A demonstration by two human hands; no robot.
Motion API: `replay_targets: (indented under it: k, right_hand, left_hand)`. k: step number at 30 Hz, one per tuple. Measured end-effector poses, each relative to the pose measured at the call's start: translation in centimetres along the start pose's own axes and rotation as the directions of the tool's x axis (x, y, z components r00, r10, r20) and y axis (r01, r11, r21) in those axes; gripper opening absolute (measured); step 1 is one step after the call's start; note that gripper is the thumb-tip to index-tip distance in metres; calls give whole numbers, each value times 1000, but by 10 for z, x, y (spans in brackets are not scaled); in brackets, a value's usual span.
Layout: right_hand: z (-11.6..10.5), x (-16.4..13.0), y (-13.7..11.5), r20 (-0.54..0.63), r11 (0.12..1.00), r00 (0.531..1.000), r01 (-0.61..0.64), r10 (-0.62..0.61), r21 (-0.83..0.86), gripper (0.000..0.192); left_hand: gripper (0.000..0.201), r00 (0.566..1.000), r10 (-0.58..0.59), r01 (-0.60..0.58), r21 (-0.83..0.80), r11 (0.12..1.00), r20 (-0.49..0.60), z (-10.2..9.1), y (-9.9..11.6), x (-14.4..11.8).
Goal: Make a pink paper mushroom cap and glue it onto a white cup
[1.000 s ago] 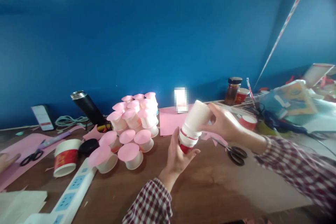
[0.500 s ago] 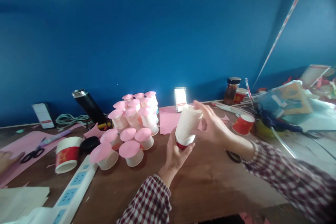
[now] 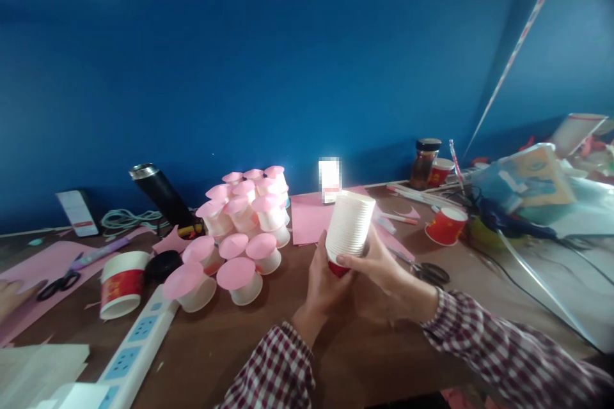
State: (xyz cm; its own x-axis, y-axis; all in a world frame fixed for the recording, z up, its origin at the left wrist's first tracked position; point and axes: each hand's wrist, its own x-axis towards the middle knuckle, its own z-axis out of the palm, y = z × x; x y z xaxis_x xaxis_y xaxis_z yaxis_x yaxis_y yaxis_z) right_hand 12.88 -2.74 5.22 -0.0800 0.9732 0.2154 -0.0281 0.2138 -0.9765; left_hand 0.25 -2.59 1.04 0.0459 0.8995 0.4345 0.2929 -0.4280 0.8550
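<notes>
Head view, single entry. Item one: stack of nested paper cups (image 3: 349,225), white ribbed sides, red base, held above the brown table (image 3: 384,345) between both hands; long axis near upright, leaning slightly right at the top, mouths up. I logged my left hand (image 3: 322,281) wrapped about the red bottom from the left and below, and my right hand (image 3: 378,275) closed on the lower part from the right, fingers across the front; both were equally near, each grasping the stack. Whether anything lay inside the top cup I could not tell. Item two, left of the hands: cluster of upturned white cups capped with pink paper discs (image 3: 240,223), piled in tiers. Further left: one red-and-white cup (image 3: 119,284) upright, a power strip (image 3: 132,354), a black flask (image 3: 160,195) tilted. Right of the hands: scissors (image 3: 429,271) flat on the table, a red cup (image 3: 445,225) upright, a dark jar (image 3: 425,163) with contents, lidded.
</notes>
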Motion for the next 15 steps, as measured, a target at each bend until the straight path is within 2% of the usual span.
replay_targets:
  k: [4,7,9,11,13,15]
  right_hand:
    - [-7,2,-5,92,980,993,-85,69,182,57]
    - [-19,10,-16,56,978,997,-68,58,197,56]
    - [-31,20,-27,18,990,998,-65,64,123,59]
    - [-44,34,-37,-6,999,1000,-1,1,45,64]
    - [-60,51,-42,-76,989,990,109,-117,-96,74]
    - [-78,72,-39,-188,931,950,183,-251,-317,74]
  left_hand:
    - [76,1000,-9,9,28,1000,20,0,-2,-1]
    - [78,999,-14,13,23,1000,52,1,-4,-2]
    - [82,997,-11,10,12,1000,70,1,-6,-3]
    - [86,997,-7,6,14,1000,72,1,-7,-4]
    - [88,998,-11,9,37,999,62,1,-9,-4]
    - [88,999,-19,15,66,998,51,2,-11,-4]
